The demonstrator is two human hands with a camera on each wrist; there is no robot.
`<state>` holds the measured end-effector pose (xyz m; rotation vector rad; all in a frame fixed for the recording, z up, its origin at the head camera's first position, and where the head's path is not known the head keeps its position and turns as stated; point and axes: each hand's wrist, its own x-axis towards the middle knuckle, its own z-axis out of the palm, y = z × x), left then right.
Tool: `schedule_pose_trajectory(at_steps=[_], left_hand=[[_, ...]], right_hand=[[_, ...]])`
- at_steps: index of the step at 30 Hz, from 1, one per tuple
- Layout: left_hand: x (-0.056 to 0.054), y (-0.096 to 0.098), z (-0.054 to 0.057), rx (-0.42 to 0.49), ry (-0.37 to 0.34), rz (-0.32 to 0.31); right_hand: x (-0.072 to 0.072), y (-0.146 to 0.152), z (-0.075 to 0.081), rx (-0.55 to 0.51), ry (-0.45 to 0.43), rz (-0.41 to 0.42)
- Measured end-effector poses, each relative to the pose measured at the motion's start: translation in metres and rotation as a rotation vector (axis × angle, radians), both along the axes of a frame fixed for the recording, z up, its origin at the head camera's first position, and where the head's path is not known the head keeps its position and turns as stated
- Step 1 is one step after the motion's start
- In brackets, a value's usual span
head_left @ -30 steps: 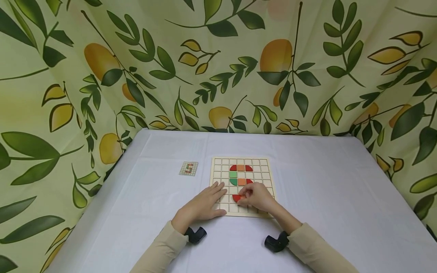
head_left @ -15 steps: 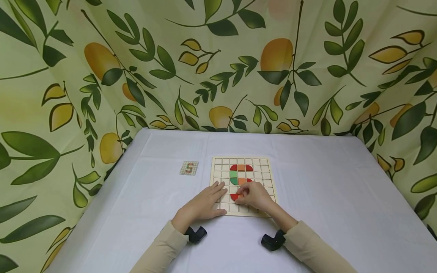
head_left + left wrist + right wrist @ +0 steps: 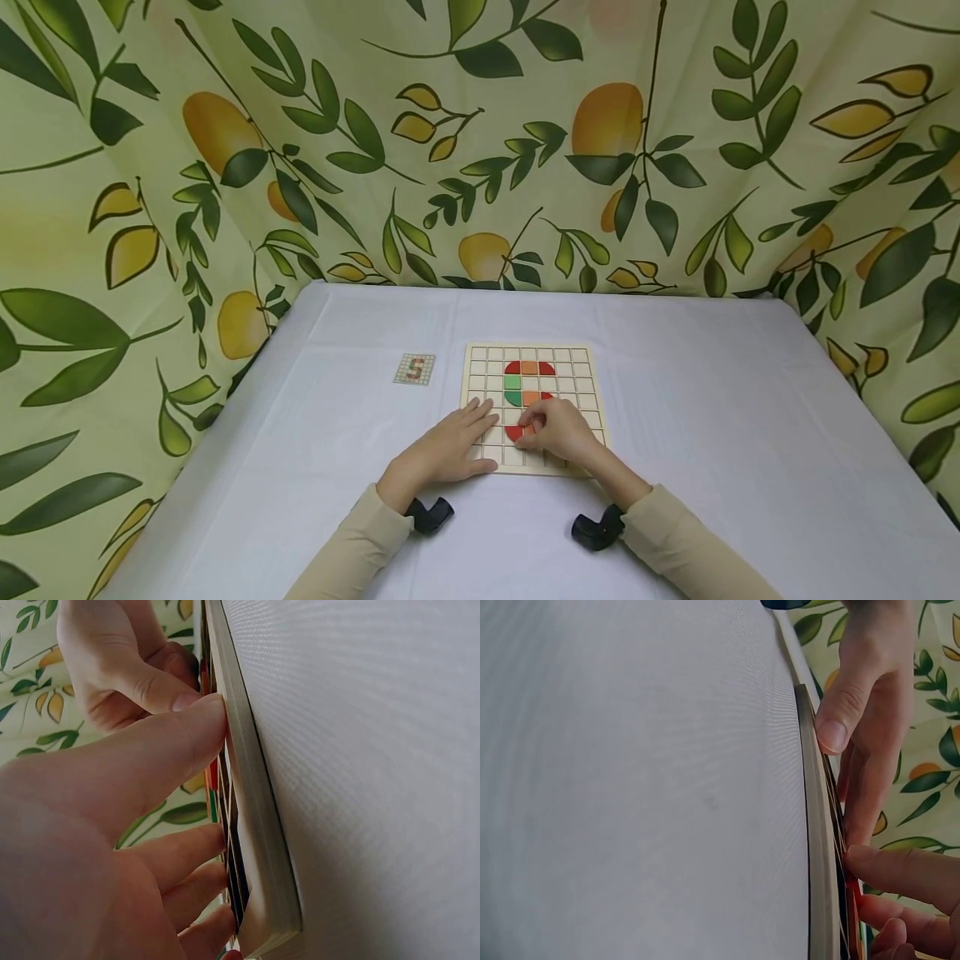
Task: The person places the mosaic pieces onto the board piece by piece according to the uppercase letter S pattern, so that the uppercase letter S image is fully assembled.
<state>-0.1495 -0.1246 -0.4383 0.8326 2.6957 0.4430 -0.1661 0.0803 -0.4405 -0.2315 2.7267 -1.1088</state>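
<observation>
A wooden grid board [image 3: 487,358] lies on the table. On it, red, orange and green tiles form a curved shape in the upper half. My left hand [image 3: 448,446] rests on the board's left part, fingers spread and thumb [image 3: 202,724] by the near edge. Below the shape, my right hand [image 3: 561,429] pinches a red quarter-round tile [image 3: 513,433] at the board surface. An orange tile [image 3: 529,430] shows just beside it, partly covered by the fingers. In the right wrist view, the right fingertips [image 3: 862,855] are at the board's top face; the tile there is seen edge-on.
Left of the board lies a small pattern card [image 3: 414,369] with a gridded S-like figure. The white cloth [image 3: 697,400] covers the table. Behind hangs a leaf-and-fruit patterned curtain [image 3: 420,192]. A black wrist device [image 3: 597,529] sits below the right wrist.
The right hand and the red tile have shifted slightly left, and the tile now lines up better with the grid square. The left hand has stayed in place.
</observation>
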Motion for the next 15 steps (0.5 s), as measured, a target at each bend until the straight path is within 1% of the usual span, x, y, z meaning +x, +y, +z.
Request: schedule_pose_trajectory(at_steps=[9, 15], left_hand=[[-0.0001, -0.0004, -0.0001, 0.002, 0.002, -0.005], [0.0015, -0.0018, 0.0004, -0.006, -0.009, 0.008]], right_hand=[[0.0006, -0.0023, 0.0003, 0.033, 0.005, -0.018], [0.0003, 0.003, -0.0004, 0.005, -0.001, -0.029]])
